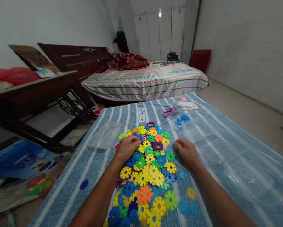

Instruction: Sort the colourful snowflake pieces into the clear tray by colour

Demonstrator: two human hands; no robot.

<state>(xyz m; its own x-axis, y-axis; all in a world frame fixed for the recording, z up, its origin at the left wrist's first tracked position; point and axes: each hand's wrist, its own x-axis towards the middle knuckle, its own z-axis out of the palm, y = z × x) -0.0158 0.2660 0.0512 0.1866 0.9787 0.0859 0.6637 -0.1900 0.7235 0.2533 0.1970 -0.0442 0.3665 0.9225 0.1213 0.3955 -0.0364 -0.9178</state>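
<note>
A heap of plastic snowflake discs (pixel 153 170) in yellow, blue, green, orange and purple spreads over the striped cloth in front of me. My left hand (pixel 128 146) rests over the heap's upper left side. Its thumb and fingers are pinched together beside a green disc; whether they grip anything is hidden. Just off the heap's right edge, my right hand (pixel 185 151) has its fingers curled together, and no piece shows in it. Square purple pieces (pixel 157 145) lie among the discs between the hands.
A clear plastic box (pixel 104 135) lies at left; more clear plastic containers (pixel 250 176) lie at right. Small bags of purple pieces (pixel 169 112) and blue discs (pixel 182 119) sit at the far right, near white papers (pixel 188 105). A bed (pixel 146 83) stands beyond.
</note>
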